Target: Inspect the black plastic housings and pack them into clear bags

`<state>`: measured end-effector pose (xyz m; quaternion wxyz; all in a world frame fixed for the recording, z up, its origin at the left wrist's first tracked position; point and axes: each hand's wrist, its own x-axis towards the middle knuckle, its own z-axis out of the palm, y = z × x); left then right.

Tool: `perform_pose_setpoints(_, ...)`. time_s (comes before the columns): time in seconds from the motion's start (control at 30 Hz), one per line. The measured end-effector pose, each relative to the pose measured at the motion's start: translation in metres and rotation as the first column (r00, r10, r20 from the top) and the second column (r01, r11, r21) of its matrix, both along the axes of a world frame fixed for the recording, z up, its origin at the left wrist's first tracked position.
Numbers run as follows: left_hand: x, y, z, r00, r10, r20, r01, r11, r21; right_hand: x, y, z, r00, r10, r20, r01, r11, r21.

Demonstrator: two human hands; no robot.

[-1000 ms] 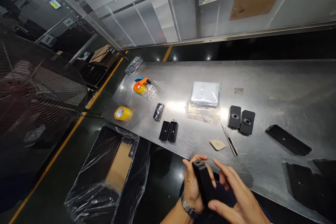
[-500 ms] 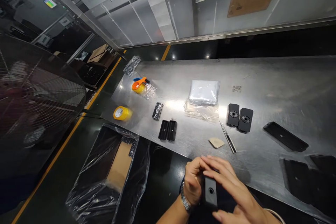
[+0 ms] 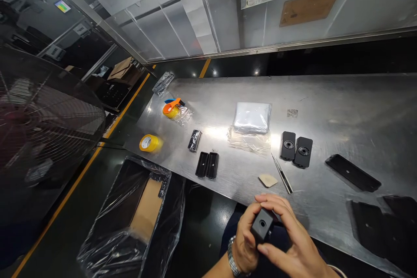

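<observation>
Obs: L hand (image 3: pixel 246 243), metal watch (image 3: pixel 233 254) on wrist, and R hand (image 3: pixel 295 241) were both clenched on blk rect. block (image 3: pixel 262 226). L cupped its L side; R wrapped over far side, thumb across near side. Block sat between hands, just off near edge of stainless table (image 3: pixel 329 128). End face w/ round hole pointed up at camera; long axis ran roughly toward camera, tilted, heavily foreshortened, rest of body hidden by hands. Neither hand clearly nearer; block approx. midway. Closest on table: beige pad (image 3: pixel 267 180), craft knife (image 3: pixel 282 174) just R of it. Farther, 2 blk plates (image 3: pixel 288 145) w/ round centres lay side by side.
</observation>
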<state>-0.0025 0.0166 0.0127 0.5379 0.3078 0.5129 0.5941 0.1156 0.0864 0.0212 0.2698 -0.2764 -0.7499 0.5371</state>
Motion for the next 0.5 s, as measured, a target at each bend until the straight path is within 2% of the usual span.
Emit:
perform_pose_setpoints(0.1,0.0,-0.003,0.0,0.995,0.053,-0.082,-0.057,0.997,-0.044,0.0,0.001,-0.002,0.999,-0.033,0.028,0.033,0.999,-0.032)
perform_pose_setpoints(0.2,0.0,-0.003,0.002,0.971,0.118,-0.209,-0.137,0.988,-0.079,-0.004,0.002,-0.006,0.994,-0.113,-0.003,0.111,0.981,-0.161)
perform_pose_setpoints(0.33,0.002,0.001,0.009,0.869,0.226,-0.441,-0.256,0.966,-0.011,-0.011,0.003,-0.01,0.968,-0.245,-0.052,0.209,0.904,-0.373)
perform_pose_setpoints(0.43,0.006,0.0,0.008,0.818,0.316,-0.48,-0.324,0.943,0.069,-0.013,0.002,-0.012,0.944,-0.315,-0.094,0.228,0.835,-0.501)
perform_pose_setpoints(0.5,0.008,-0.002,0.004,0.818,0.353,-0.454,-0.345,0.933,0.103,-0.013,0.002,-0.013,0.937,-0.33,-0.116,0.203,0.783,-0.588)
